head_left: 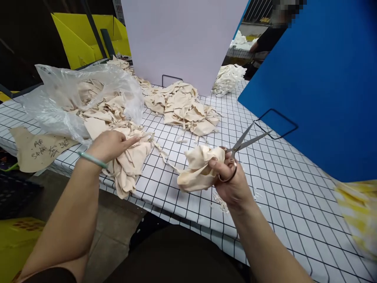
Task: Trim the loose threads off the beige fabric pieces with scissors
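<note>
My right hand [234,182] is closed around a crumpled beige fabric piece [196,173], pinched under the thumb. Scissors [240,144] hang on the same hand by a handle loop, blades apart and pointing away to the right. A thin fabric strip [165,155] runs from the held piece to the beige pile [129,161] on the left. Over that pile lies my left hand [110,145], palm down, its fingers stretched out and touching the cloth; its fingertips are partly lost against the fabric. A pale green bangle [92,159] circles the left wrist.
A clear plastic bag [59,106] holds more beige pieces. Another beige heap [185,106] lies by a pale upright board [179,39]; a blue board [318,86] stands right. White pieces [229,78] sit behind. A marked template [41,149] overhangs the table edge. A person [271,37] works beyond.
</note>
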The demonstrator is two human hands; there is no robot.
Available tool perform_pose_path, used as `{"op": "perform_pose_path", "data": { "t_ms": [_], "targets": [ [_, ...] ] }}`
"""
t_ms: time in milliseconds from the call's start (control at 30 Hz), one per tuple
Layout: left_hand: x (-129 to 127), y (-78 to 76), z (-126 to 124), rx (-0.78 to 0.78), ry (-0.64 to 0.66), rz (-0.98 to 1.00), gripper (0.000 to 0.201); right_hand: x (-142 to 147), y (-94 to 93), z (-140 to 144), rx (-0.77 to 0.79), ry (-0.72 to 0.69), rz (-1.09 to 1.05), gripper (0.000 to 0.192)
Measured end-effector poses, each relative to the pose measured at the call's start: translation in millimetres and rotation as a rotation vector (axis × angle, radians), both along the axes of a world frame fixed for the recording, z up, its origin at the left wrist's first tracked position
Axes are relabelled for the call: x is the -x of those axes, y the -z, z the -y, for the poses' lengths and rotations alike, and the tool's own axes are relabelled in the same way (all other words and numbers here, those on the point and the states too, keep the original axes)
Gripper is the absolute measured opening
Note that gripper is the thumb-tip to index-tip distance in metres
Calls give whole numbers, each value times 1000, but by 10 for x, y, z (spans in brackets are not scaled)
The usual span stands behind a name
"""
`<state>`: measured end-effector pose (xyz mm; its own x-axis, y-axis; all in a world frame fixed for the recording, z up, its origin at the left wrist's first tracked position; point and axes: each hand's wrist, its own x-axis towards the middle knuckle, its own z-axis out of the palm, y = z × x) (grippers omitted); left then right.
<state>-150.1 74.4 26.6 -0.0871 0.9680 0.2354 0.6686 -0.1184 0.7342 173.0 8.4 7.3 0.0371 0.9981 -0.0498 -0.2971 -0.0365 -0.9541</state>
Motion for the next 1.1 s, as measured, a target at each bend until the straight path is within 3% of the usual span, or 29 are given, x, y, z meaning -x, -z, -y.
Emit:
{"op": "perform_pose_path", "data": {
  "t_ms": [67, 100, 167, 233, 333, 467, 533, 633, 833, 1000, 1100],
  "targets": [
    [-295, -143, 160, -5, 118, -54, 35, 42, -277, -20, -48, -62, -18, 32],
    [-471, -196, 253, -23, 278, 2, 22, 71, -420, -27, -73, -102, -8, 30],
    [-795, -261, 446, 44, 681, 184, 17, 131, -672, -45, -116, -182, 29, 29],
    [-988, -276, 630, 174, 849, 368, 19, 172, -801, -106, -146, -226, 39, 31],
    [-993, -175, 840, 293, 702, 476, 24, 167, -621, -325, -136, -187, 75, 35],
    [-804, 259, 938, 417, 426, 303, 24, 73, 110, -595, 59, 83, 375, 42],
    [-748, 505, 948, 497, 355, 273, 27, 37, 416, -571, 103, 108, 406, 45],
    [-716, 714, 971, 521, 318, 309, 28, 55, 601, -359, 96, 48, 418, 47],
    [-683, 621, 1017, 513, 358, 405, 25, 407, 595, 58, -27, -320, 453, 37],
    [-644, 482, 1020, 665, 406, 602, 33, 639, 635, 183, -149, -353, 434, 24],
    [-628, 407, 998, 741, 425, 710, 35, 614, 588, 167, -111, -426, 361, 25]
  ]
}}
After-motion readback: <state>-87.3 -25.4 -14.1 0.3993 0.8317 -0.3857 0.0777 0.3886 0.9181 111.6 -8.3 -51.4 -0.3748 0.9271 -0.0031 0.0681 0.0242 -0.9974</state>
